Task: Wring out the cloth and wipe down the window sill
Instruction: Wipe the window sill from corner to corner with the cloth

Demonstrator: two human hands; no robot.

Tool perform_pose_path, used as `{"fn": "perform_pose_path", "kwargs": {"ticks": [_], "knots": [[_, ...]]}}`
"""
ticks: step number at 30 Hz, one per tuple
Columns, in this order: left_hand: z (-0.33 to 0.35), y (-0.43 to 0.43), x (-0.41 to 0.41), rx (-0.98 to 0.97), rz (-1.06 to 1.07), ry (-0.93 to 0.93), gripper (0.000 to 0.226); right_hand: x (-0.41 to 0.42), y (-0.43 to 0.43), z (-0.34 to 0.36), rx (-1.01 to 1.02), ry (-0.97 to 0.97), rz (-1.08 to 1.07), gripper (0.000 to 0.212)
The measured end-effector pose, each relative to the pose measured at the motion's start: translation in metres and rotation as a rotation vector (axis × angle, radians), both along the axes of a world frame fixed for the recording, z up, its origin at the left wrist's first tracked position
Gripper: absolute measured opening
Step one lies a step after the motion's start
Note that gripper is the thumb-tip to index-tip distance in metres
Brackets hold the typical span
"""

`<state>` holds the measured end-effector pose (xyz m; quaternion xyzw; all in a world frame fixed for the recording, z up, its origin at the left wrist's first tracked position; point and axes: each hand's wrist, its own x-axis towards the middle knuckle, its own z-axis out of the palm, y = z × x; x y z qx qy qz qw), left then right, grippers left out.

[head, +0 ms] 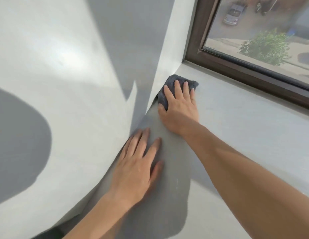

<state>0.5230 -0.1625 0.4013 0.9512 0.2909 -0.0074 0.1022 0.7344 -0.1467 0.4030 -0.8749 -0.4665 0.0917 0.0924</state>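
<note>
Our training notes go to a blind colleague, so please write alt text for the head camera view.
A person's right hand presses a dark grey cloth flat onto a pale window sill, against the side wall. The left hand rests flat on the sill nearer the camera; a brown window frame runs behind.
</note>
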Motion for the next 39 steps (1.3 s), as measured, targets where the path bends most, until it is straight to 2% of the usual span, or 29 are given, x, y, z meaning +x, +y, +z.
{"fn": "perform_pose_path", "kwargs": {"ticks": [3,7,9,13,15,17,20,23,24,27,29,31,35,37,39], "knots": [[-0.002,0.0,0.001,-0.023,0.011,-0.01,0.058,0.01,-0.034,-0.001,-0.001,-0.016,-0.033,0.066],[-0.001,-0.004,0.002,-0.039,0.013,-0.012,0.061,0.021,-0.119,0.001,-0.029,0.023,-0.313,0.064],[-0.001,-0.003,0.003,-0.032,0.02,-0.012,0.062,0.013,-0.112,0.0,-0.02,0.013,-0.355,0.064],[0.001,-0.002,0.004,0.02,-0.008,-0.009,0.061,-0.015,-0.04,0.004,0.003,0.011,0.025,0.065],[0.001,0.001,0.003,0.014,-0.018,-0.033,0.06,-0.014,-0.038,0.006,-0.004,0.019,0.094,0.064],[0.002,0.001,-0.001,-0.039,0.003,-0.076,0.059,-0.01,-0.073,0.005,0.025,0.025,-0.004,0.063],[0.01,-0.01,-0.015,-0.059,0.008,-0.121,0.055,-0.013,-0.142,0.005,0.002,0.011,-0.278,0.063],[0.016,-0.025,-0.042,-0.06,0.022,-0.096,0.052,-0.024,-0.131,0.011,-0.076,0.011,-0.423,0.063],[0.014,-0.029,-0.051,-0.059,0.021,-0.073,0.052,-0.03,-0.111,0.012,-0.06,0.006,-0.382,0.063],[0.001,-0.03,-0.065,0.013,-0.029,0.003,0.057,-0.056,-0.045,0.008,-0.021,-0.004,-0.064,0.062],[-0.003,-0.028,-0.065,0.034,-0.043,0.011,0.059,-0.062,-0.033,0.004,-0.029,-0.005,0.048,0.063],[-0.002,-0.028,-0.065,0.017,-0.055,0.012,0.059,-0.056,-0.06,0.004,-0.015,0.001,0.002,0.063],[0.004,-0.027,-0.07,-0.074,-0.048,-0.023,0.065,-0.058,-0.148,0.005,0.006,0.033,-0.3,0.063],[0.007,-0.027,-0.075,-0.073,-0.053,-0.036,0.066,-0.069,-0.155,0.005,0.008,0.031,-0.411,0.062],[0.01,-0.028,-0.082,-0.048,-0.033,-0.019,0.065,-0.08,-0.127,0.006,0.028,0.021,-0.358,0.061]]}}
